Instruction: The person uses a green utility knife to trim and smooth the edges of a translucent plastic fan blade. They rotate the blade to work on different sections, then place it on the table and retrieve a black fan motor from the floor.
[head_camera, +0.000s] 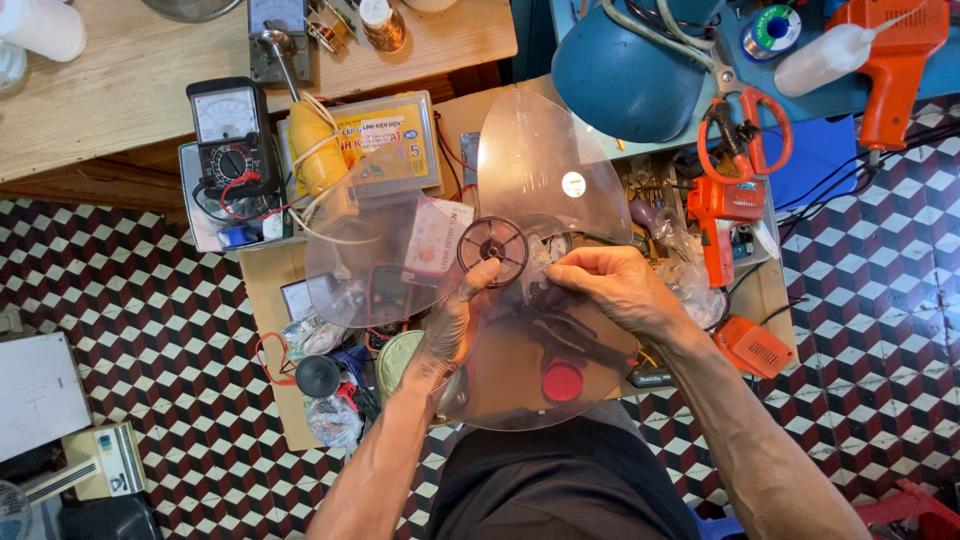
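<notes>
Centre of frame: fan blade (545, 160) held above cluttered box (262, 290) | left hand (450, 330) at hub (492, 246), right hand (610, 285) just right of it | upper left: multimeter (228, 135) in tray | upper right: scissors (742, 135) above drill (722, 220) | far upper right: glue gun (890, 60) | lower left floor: small box (105, 460).

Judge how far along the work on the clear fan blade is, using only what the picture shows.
Done: the clear fan blade is off any fan, held over the cluttered workbench. In hand: the left hand grips it near the dark round hub, while the right hand works fingertips at the hub's edge. Left: nothing shows the blade mounted; the multimeter and orange scissors lie untouched.
</notes>
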